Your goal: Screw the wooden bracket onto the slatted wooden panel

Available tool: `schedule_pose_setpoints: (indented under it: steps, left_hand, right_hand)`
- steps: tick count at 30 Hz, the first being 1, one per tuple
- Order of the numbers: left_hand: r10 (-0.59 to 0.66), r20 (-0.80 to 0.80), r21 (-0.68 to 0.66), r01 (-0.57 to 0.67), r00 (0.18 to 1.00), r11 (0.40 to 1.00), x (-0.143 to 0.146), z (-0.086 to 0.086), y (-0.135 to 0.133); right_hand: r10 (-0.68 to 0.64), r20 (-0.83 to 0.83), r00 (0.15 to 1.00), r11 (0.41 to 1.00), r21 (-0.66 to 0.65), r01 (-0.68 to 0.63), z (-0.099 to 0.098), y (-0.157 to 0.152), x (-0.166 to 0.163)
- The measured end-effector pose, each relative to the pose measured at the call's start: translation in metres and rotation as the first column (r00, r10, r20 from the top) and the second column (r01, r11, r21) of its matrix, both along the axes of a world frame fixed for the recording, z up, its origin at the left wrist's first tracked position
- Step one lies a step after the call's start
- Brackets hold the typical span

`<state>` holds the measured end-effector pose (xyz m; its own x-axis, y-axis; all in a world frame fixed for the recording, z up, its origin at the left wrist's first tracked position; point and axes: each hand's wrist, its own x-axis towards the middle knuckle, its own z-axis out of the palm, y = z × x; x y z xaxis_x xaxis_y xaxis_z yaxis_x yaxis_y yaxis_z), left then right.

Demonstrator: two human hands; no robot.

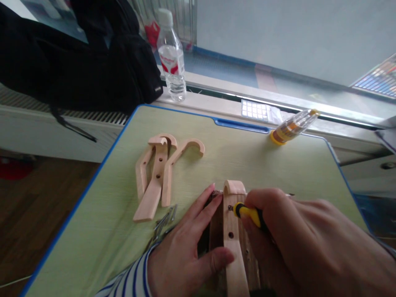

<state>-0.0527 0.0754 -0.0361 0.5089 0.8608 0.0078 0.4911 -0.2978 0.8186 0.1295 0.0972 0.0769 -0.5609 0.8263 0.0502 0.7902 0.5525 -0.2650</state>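
Note:
My left hand (188, 247) grips a pale wooden hook piece (232, 235) standing on edge at the table's near side, fingers on its far side and thumb pressed on the near face. My right hand (297, 235) is closed around a yellow-and-black screwdriver (247, 214), whose tip sits at a screw in the upper hole of the wooden hook piece. A second hole shows lower on the piece. More wooden parts lie partly hidden under my hands.
Three loose wooden hooks (157, 173) lie on the green table (262, 165), with several screws (163, 222) beside them. A screwdriver-bit case (292, 127) lies at the far edge. A water bottle (171, 55) and a black bag (77, 62) sit on the sill.

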Motion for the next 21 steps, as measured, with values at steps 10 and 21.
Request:
schedule_pose_setpoints:
  steps: [10, 21]
  left_hand:
    - [-0.014, -0.030, -0.043, 0.013, 0.999, 0.999, -0.0011, -0.0030, 0.0007]
    - [-0.040, -0.065, 0.022, 0.042, 0.997, 0.999, -0.0027, 0.0055, -0.0039]
  right_hand:
    - [-0.001, -0.027, 1.000, 1.000, -0.013, 0.001, 0.0002, -0.0034, 0.0013]
    - [0.014, 0.057, 0.998, 1.000, 0.010, -0.014, 0.0084, 0.0038, 0.0038]
